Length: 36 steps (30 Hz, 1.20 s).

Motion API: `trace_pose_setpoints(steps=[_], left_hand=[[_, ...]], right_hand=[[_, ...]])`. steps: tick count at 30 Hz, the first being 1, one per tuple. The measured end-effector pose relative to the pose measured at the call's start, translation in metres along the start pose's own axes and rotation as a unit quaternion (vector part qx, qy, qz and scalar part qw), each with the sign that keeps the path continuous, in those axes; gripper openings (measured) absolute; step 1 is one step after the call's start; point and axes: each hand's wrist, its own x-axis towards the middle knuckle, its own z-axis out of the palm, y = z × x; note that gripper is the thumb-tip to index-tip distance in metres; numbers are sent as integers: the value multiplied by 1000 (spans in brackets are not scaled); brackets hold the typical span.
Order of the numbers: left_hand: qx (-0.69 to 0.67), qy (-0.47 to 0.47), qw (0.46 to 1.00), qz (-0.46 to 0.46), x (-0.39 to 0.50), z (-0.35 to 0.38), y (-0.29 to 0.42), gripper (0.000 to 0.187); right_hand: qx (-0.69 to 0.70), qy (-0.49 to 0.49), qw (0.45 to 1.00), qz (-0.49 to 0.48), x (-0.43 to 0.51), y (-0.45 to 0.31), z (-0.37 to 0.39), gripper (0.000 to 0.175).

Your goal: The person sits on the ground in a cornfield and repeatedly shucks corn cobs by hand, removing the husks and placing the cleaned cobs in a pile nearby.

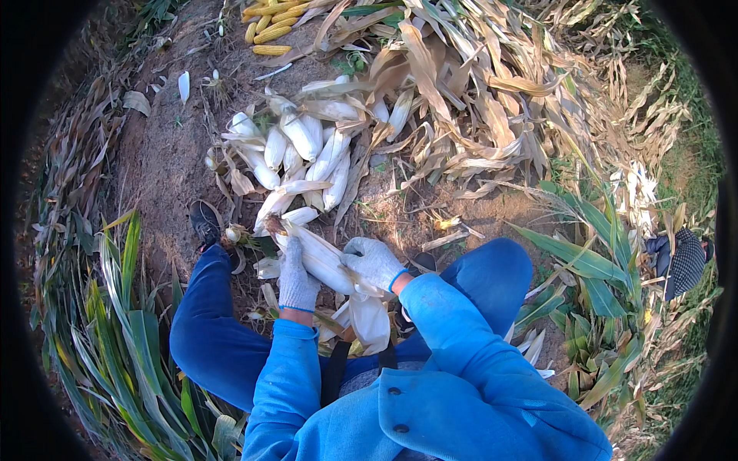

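Note:
An ear of corn in pale husk (319, 258) lies slantwise between my gloved hands, its brown silk tip pointing up and left. My left hand (297, 276), in a grey knit glove, grips the ear near that tip. At the lower right end, my right hand (372, 264) has its fingers closed on the husk by the base. Loose peeled husk leaves (369, 322) hang below the ear, over my lap. Just beyond my hands lies a heap of corn ears in white husks (300, 144). Whether any kernels show on the held ear, I cannot tell.
Bare yellow corn cobs (274, 26) lie at the far top. Dry corn stalks and leaves (473, 98) are piled at the upper right. Green corn leaves (121, 322) stand on the left, more (594, 259) on the right. Another person (680, 262) is at the right rim.

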Motion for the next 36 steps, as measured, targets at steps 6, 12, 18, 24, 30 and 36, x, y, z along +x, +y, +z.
trace_pose_setpoints(steps=[6,12,18,24,30,36], left_hand=[[0,-39,999,35,-3,7,6,59],[-123,100,987,-20,-4,9,18,52],[-130,88,983,92,-7,15,36,47],[-67,137,979,136,-24,35,36,46],[-18,81,985,148,-43,42,52,49],[-36,33,990,134,-53,39,66,50]], right_hand=[[98,22,993,56,-7,-16,-2,20],[407,58,911,38,-11,14,-14,18],[22,236,971,26,10,51,-32,23],[-266,237,899,-256,-21,-48,-21,74],[-195,-44,979,31,-5,-55,28,91],[-94,-126,986,-50,3,-2,35,57]])
